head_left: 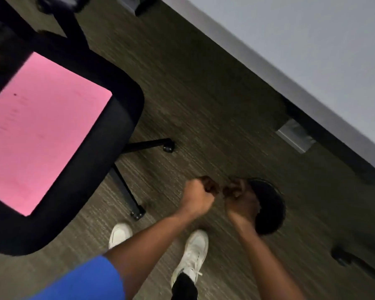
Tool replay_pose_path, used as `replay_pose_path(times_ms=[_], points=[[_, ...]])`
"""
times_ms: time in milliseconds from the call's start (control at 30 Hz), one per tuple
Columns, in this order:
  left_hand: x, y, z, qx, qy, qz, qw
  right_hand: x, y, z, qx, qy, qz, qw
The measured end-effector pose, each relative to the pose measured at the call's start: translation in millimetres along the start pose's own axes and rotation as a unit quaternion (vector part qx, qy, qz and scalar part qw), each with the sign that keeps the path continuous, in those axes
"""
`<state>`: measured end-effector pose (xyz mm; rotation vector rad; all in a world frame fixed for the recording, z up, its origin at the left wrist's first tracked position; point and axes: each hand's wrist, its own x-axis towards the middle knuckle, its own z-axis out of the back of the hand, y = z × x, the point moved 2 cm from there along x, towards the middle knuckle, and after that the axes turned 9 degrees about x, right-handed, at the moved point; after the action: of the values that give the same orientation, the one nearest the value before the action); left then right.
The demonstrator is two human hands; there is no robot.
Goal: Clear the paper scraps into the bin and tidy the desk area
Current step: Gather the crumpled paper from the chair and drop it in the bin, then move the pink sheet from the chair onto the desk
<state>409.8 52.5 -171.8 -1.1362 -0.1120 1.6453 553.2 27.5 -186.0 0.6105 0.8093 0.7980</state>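
My left hand (200,195) and my right hand (238,197) are held out low in front of me, knuckles almost touching, both curled into fists. No paper shows between the fingers, and the picture is blurred. My right hand hangs over the left rim of a round black bin (272,210) that stands on the carpet; its inside is dark and hidden. A large pink sheet of paper (41,131) lies flat on the seat of a black office chair (121,118) at the left.
The white desk top (312,50) runs along the upper right, with a dark leg and metal bracket (296,135) under it. Chair legs with castors (169,146) stick out over the carpet. My white shoes (193,252) stand below my hands.
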Motion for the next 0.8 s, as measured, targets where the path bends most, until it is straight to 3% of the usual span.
replay_pose_path(times_ms=[100, 200, 433, 567, 800], points=[[-9, 25, 61, -0.046, -0.063, 0.013, 0.997, -17, 52, -33, 0.081, 0.053, 0.011, 0.995], [-22, 53, 125, -0.11, -0.105, 0.019, 0.988, -38, 100, -62, 0.07, 0.06, 0.035, 0.995], [-49, 115, 268, -0.111, -0.212, 0.028, 0.97, -97, 193, -136, 0.124, 0.121, 0.066, 0.983], [-65, 142, 337, -0.067, -0.257, 0.044, 0.963, -128, 219, -177, 0.15, 0.157, 0.03, 0.976], [-68, 186, 410, 0.128, -0.31, 0.093, 0.938, -166, 227, -231, 0.148, 0.165, -0.003, 0.975]])
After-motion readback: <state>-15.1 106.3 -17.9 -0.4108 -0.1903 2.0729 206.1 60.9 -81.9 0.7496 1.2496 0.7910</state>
